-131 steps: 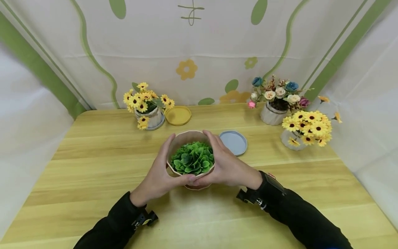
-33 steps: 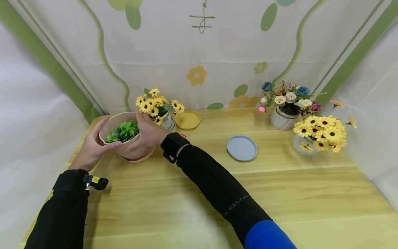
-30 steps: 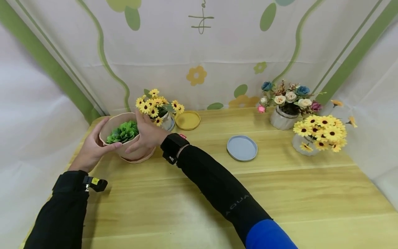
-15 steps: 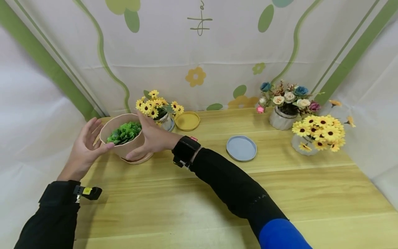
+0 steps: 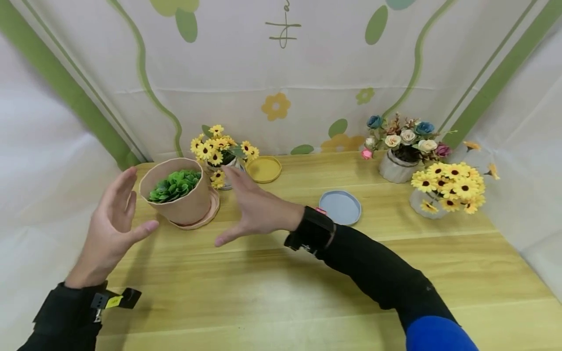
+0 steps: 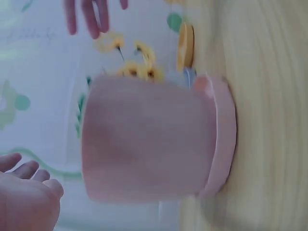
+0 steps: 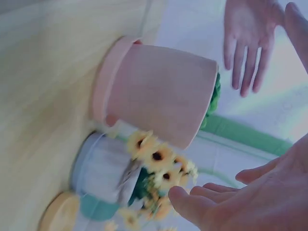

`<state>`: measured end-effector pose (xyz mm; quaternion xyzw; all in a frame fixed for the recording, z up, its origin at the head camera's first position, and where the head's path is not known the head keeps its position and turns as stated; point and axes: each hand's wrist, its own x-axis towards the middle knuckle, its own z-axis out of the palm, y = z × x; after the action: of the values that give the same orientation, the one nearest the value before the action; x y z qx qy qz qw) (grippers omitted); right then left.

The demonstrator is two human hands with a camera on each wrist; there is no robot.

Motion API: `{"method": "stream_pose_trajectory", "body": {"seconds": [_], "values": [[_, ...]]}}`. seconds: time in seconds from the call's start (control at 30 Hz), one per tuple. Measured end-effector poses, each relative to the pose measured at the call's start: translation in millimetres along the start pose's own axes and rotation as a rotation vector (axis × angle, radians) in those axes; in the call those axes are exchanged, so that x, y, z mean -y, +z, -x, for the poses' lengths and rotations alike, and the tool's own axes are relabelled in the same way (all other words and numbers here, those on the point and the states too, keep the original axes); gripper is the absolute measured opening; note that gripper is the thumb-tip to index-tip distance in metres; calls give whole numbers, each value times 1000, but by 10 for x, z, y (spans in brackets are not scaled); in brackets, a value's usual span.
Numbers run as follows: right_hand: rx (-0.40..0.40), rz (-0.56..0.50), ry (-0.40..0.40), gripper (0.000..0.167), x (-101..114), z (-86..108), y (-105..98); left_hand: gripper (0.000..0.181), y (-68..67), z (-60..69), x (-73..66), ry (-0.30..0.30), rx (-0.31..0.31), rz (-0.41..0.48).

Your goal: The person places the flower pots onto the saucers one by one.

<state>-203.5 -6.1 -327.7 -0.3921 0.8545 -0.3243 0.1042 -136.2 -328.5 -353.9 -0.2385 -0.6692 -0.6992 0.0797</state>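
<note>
A pink pot [image 5: 186,207] with green leaves [image 5: 175,186] in it stands upright on a pink saucer [image 5: 213,207] at the table's left. My left hand [image 5: 107,229] is left of the pot, fingers spread and apart from it. On the other side my right hand [image 5: 259,207] hangs over the table with thumb and fingers wide apart, holding nothing. In the left wrist view the pot [image 6: 144,139] fills the middle, with my left hand [image 6: 29,197] beside it. The right wrist view shows the pot [image 7: 159,91] beyond my right hand [image 7: 260,192].
Behind the pink pot are a small pot of yellow flowers [image 5: 215,148] and a yellow saucer [image 5: 264,169]. A blue-grey saucer [image 5: 340,207] lies right of centre. At the right stand a pot of mixed roses [image 5: 397,168] and another pot of yellow flowers [image 5: 456,187].
The pot of leaves went from the table's middle to its left side and now stands released. Both hands have let go; the right moved right, the left moved left and nearer the body.
</note>
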Motion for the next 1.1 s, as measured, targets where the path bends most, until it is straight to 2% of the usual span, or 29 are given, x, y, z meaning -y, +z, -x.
{"method": "stream_pose_trajectory", "body": {"seconds": [0.07,0.13,0.2,0.37,0.53,0.73,0.87,1.1], "values": [[-9,-3,39,152,-89,169,-41,104,199,32,-135,-16,6,4],[-22,-5,78,153,-181,349,-82,106,321,74,-151,-10,33,7],[-35,3,119,153,-270,535,-117,109,433,99,-151,-36,62,-36],[-91,16,215,152,-451,1011,-195,116,659,88,-45,-96,138,-178],[-148,-12,322,149,-581,1491,-264,116,880,33,92,-142,205,-265],[-198,-5,458,147,-742,2042,-338,115,1144,-122,239,-159,277,-306],[-221,25,537,144,-808,2384,-386,115,1287,-246,348,-202,304,-312],[-256,-31,633,138,-986,2808,-431,116,1514,-440,480,-242,340,-355]]}}
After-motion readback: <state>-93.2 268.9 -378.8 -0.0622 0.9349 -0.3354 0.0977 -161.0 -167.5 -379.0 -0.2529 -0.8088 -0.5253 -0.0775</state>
